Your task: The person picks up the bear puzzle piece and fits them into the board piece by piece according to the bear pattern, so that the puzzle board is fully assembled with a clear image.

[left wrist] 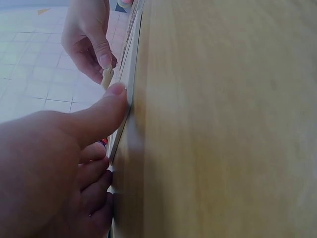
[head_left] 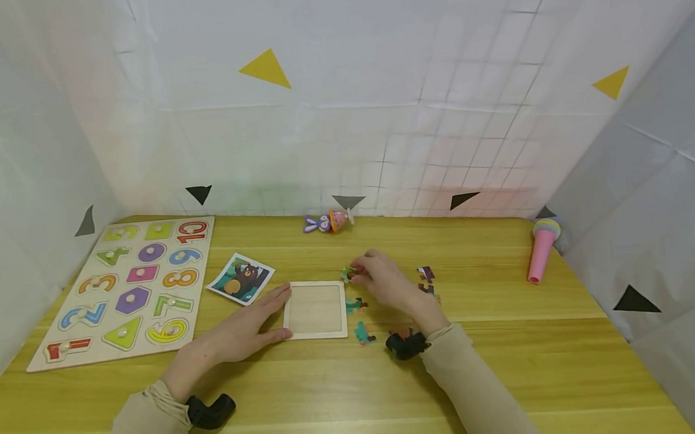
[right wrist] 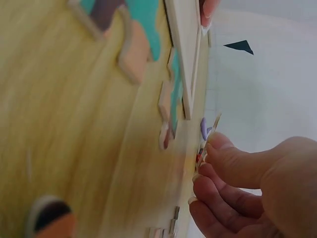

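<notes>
A shallow square wooden puzzle frame (head_left: 317,337) lies on the table with its bare inside showing. Along its left side rests my left hand (head_left: 244,328), thumb at the near corner and fingers at the far corner. My right hand (head_left: 381,279) pinches a small jigsaw piece (head_left: 347,275) between thumb and fingers, just off the frame's far right corner. Seen edge-on in the right wrist view, that piece (right wrist: 210,139) is held off the table. Near the frame's right side lie a teal and brown piece (head_left: 356,305) and another teal piece (head_left: 363,333).
More jigsaw pieces (head_left: 425,274) lie right of my right hand, some partly hidden by the arm. A bear picture card (head_left: 241,279) and a number peg board (head_left: 106,288) are at left. A purple rabbit toy (head_left: 327,222) lies behind; a pink toy microphone (head_left: 541,251) lies far right.
</notes>
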Available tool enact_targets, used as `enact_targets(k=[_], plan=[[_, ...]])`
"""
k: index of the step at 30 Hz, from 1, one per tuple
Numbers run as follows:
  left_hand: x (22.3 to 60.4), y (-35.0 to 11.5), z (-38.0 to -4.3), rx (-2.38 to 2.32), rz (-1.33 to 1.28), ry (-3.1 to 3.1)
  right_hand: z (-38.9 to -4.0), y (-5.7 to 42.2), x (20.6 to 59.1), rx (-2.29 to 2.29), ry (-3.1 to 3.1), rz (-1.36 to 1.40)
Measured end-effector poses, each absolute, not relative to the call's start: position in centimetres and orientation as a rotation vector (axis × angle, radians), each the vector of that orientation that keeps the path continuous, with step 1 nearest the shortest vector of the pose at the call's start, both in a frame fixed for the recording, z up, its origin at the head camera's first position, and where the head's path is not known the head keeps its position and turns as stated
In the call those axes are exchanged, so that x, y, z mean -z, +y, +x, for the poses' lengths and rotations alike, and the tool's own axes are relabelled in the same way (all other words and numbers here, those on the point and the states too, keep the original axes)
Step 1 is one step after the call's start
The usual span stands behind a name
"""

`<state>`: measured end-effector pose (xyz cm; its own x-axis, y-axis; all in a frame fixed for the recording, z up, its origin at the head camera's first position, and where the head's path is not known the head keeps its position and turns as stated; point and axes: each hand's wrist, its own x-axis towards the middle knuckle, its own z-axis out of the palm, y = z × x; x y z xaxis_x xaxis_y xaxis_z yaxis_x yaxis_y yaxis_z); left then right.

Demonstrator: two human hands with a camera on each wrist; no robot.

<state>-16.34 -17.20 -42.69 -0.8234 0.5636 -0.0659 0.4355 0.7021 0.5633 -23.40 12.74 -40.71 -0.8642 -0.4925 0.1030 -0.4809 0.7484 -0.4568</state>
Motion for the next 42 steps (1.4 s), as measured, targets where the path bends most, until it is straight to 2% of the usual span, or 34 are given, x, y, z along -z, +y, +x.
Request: enact_targets(k=[19, 34, 42], plan=[[42.6, -17.1, -16.4, -0.802, 0.804, 2.671, -22.0, 10.9, 39.8, 0.851, 2.749, -1.036], [42.5, -17.1, -16.3, -0.802, 0.801, 2.673, -21.3, 8.2, 39.3, 0.795, 2.744, -1.015], [42.6, -17.1, -16.4, -0.794, 0.796, 2.679, -21.6, 7.0, 39.6, 0.726, 2.728, -1.116]])
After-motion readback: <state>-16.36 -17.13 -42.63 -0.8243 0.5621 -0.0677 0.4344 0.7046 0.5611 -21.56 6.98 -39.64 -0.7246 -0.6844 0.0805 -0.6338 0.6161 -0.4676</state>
